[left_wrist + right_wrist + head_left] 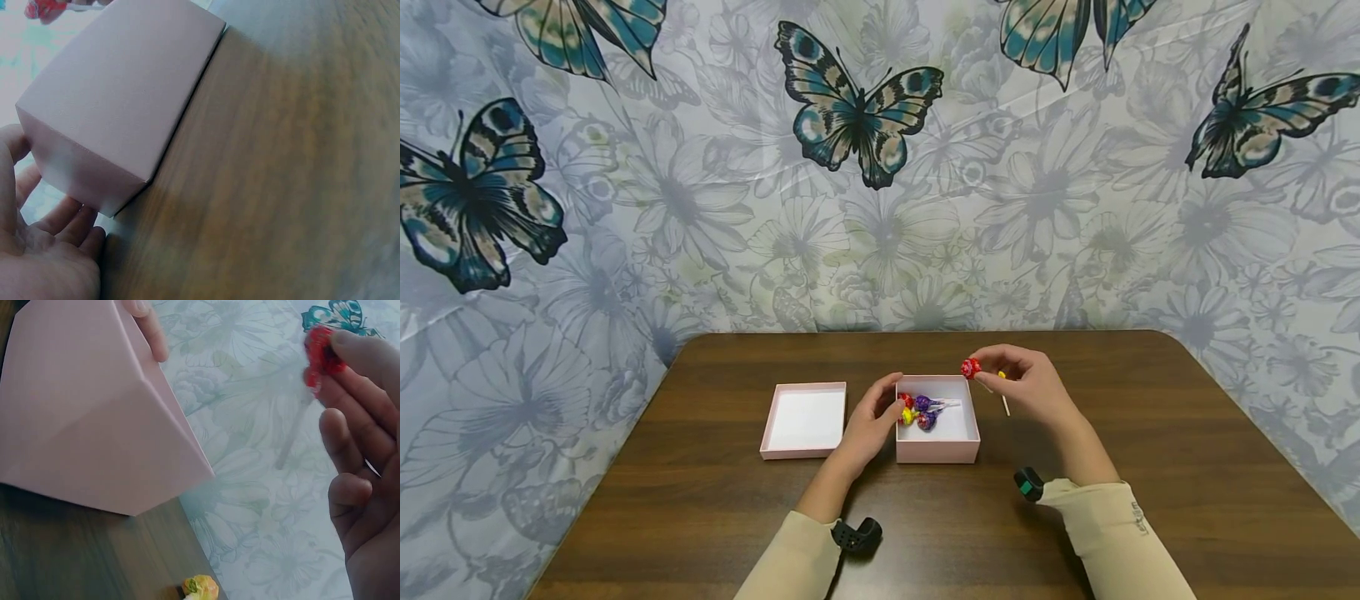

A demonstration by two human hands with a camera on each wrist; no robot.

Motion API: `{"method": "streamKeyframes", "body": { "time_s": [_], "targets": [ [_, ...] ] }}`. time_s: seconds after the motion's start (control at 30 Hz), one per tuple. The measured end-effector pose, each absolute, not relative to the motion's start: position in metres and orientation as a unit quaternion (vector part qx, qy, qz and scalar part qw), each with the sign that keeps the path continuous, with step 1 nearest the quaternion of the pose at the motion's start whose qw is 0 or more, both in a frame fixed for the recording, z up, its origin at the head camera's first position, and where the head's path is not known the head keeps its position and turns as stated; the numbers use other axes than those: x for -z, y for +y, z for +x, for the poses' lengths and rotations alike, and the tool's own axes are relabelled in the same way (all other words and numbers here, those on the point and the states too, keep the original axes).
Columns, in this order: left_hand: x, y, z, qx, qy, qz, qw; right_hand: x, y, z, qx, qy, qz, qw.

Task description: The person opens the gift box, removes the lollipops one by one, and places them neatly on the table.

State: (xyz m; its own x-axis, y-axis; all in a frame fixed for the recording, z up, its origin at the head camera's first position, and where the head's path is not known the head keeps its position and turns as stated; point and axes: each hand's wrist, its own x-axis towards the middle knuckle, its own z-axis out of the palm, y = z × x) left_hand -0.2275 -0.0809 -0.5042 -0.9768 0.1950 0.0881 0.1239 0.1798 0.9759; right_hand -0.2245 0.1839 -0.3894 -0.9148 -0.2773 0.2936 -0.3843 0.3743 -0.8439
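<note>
Right hand (1033, 385): fingers pinch a red lollipop (971, 367) above the pink box (937, 448). Left hand (872, 417): fingers relaxed, touching the box's left wall; lollipops inside.

My right hand (1026, 385) covers most of the yellow lollipop (1002, 377); wrappers inside the pink box (937, 448) are too small to read.

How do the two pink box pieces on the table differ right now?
The box by the left hand, the deeper box, has taller walls and holds several wrapped lollipops; the shallow tray to its left holds nothing visible. The left hand's fingers touch the deeper box's left wall; no hand touches the shallow tray. Both are square, pale pink outside, white inside, lying open side up on the wooden table.
</note>
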Motion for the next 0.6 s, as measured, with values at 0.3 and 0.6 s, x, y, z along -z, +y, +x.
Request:
{"method": "streamKeyframes", "body": {
  "time_s": [0.3, 0.6],
  "targets": [
    [0.505, -0.081, -0.229, -0.629, 0.771, 0.096, 0.032, 0.401, 0.205, -0.228, -0.538, -0.815, 0.19, 0.103],
    [0.507, -0.081, -0.231, -0.626, 0.773, 0.101, 0.026, 0.428, 0.225, -0.244, -0.558, -0.801, 0.18, 0.119]
  ]
}}
